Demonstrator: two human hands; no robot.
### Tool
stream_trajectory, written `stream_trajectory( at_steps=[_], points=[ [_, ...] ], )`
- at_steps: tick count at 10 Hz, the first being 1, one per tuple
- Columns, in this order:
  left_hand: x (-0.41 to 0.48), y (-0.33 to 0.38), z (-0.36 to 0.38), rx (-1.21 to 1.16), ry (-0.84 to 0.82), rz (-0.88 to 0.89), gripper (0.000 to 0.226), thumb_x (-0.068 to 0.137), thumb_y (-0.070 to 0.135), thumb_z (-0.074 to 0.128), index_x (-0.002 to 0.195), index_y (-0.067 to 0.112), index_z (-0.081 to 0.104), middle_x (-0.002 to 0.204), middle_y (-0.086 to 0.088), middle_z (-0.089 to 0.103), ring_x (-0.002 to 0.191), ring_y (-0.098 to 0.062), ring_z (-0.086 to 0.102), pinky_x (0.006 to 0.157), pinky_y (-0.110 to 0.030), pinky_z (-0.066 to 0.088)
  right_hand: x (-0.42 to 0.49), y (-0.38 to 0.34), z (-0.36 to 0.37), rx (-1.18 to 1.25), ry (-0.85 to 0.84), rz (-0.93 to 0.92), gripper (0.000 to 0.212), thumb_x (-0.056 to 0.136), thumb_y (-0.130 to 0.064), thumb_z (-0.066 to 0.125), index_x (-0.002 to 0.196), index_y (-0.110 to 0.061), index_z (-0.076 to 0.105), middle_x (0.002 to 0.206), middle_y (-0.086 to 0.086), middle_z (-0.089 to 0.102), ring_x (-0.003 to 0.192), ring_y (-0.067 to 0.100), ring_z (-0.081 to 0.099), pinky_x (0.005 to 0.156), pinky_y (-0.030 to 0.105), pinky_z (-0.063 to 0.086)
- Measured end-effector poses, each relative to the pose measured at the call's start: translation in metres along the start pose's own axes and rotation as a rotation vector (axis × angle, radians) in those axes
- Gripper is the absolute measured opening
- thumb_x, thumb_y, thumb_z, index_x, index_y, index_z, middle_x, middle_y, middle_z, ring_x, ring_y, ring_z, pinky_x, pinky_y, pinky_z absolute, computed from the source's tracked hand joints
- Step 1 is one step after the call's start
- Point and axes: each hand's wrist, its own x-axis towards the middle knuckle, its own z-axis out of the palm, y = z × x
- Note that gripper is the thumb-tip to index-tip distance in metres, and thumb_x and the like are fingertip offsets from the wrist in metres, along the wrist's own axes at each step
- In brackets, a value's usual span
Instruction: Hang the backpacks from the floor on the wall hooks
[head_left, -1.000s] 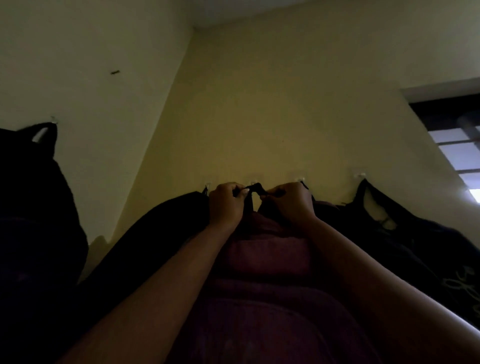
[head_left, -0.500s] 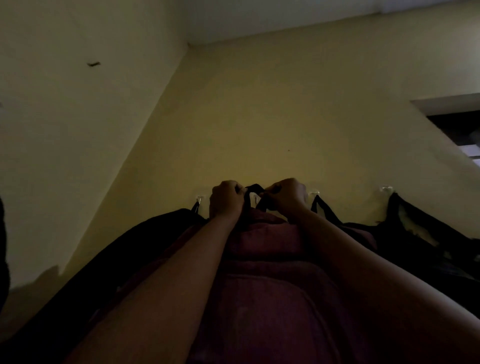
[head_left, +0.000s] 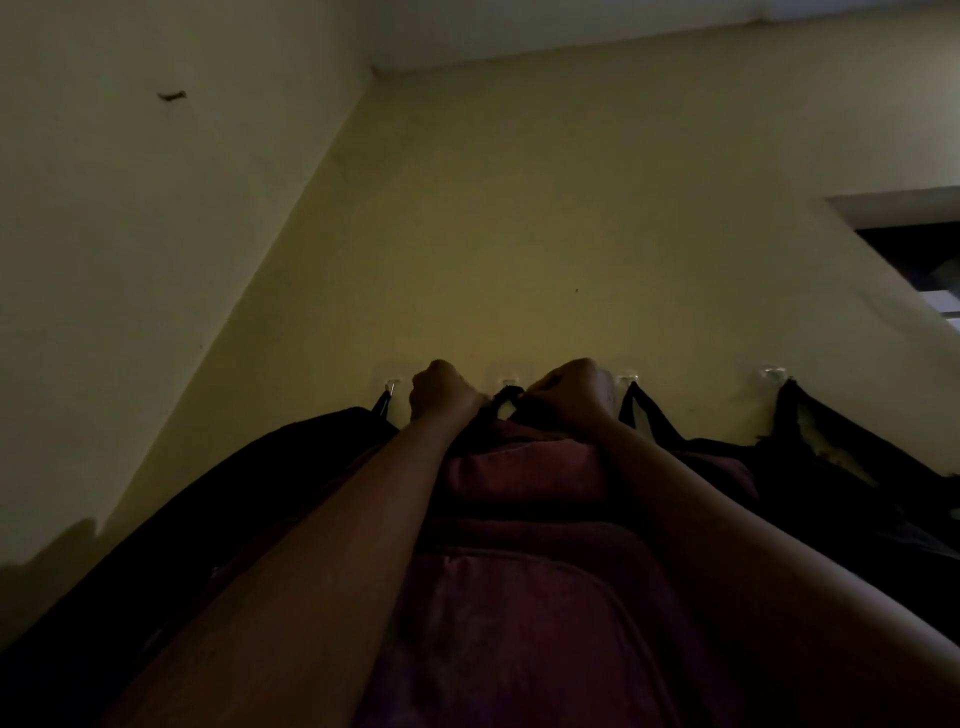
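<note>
Backpacks already hang on the wall hooks: a black backpack (head_left: 291, 467) left of the middle hook (head_left: 510, 382), and other dark bags (head_left: 810, 447) on the hooks to its right. The maroon backpack (head_left: 519, 545) is raised just under the middle hook, with both hands (head_left: 511, 402) closed on its black top loop (head_left: 503, 402); the loop seems not yet over the hook. The floor is not visible. The neighbour bags crowd close, and the light is dim.

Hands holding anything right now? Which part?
Both hands, left and right, grip the maroon backpack by its black top loop, just below a wall hook.
</note>
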Motion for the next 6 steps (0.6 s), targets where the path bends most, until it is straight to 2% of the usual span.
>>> stream_trajectory(
  at_steps=[1,2,3,4,5,6],
  points=[
    [-0.016,-0.003,-0.003,-0.009,-0.016,0.056,0.035,0.076,0.023,0.074,0.099,-0.003,0.07,0.105,-0.018,0.071,0.097,-0.029,0.067,0.069,-0.027,0.047,-0.012,-0.002,-0.001,0.002,-0.034,0.01,0.02,0.077,-0.012,0.066,0.087,0.004,0.074,0.094,0.024,0.072,0.074,0.025,0.07,0.049,0.032,0.05],
    [-0.025,-0.002,-0.008,-0.01,-0.008,0.094,0.029,0.078,0.021,0.072,0.096,-0.002,0.071,0.104,-0.017,0.072,0.096,-0.028,0.068,0.07,-0.026,0.046,-0.017,-0.004,-0.003,0.048,-0.042,0.014,0.018,0.076,-0.008,0.064,0.084,0.005,0.074,0.092,0.025,0.072,0.069,0.023,0.068,0.048,0.027,0.042],
    [-0.032,0.002,-0.016,0.016,-0.015,0.128,0.024,0.082,0.017,0.068,0.097,-0.001,0.072,0.105,-0.018,0.072,0.097,-0.027,0.068,0.074,-0.028,0.049,-0.022,-0.011,-0.01,0.067,-0.059,0.019,0.019,0.078,-0.006,0.058,0.074,0.006,0.073,0.079,0.022,0.073,0.062,0.021,0.058,0.052,0.025,0.04],
    [-0.037,0.006,-0.023,0.017,-0.019,0.134,0.023,0.085,0.016,0.064,0.099,-0.001,0.072,0.106,-0.019,0.072,0.097,-0.029,0.068,0.08,-0.032,0.053,-0.026,-0.017,-0.019,0.049,-0.114,0.039,0.024,0.082,-0.011,0.057,0.077,0.007,0.071,0.074,0.017,0.065,0.061,0.022,0.055,0.056,0.028,0.041],
    [-0.049,0.013,-0.037,-0.038,0.043,0.086,0.027,0.089,0.022,0.058,0.096,0.0,0.072,0.1,-0.019,0.073,0.092,-0.03,0.069,0.081,-0.036,0.055,-0.036,-0.025,-0.036,-0.001,-0.229,0.062,0.038,0.091,-0.024,0.054,0.07,0.005,0.064,0.063,0.011,0.051,0.05,0.016,0.04,0.059,0.025,0.034],
    [-0.06,0.02,-0.046,-0.083,0.06,0.036,0.031,0.09,0.026,0.056,0.091,0.0,0.071,0.095,-0.018,0.073,0.087,-0.03,0.069,0.079,-0.038,0.055,-0.047,-0.029,-0.053,-0.062,-0.265,0.079,0.049,0.095,-0.034,0.048,0.054,-0.006,0.046,0.055,0.005,0.039,0.048,0.015,0.034,0.053,0.024,0.029]
  ],
)
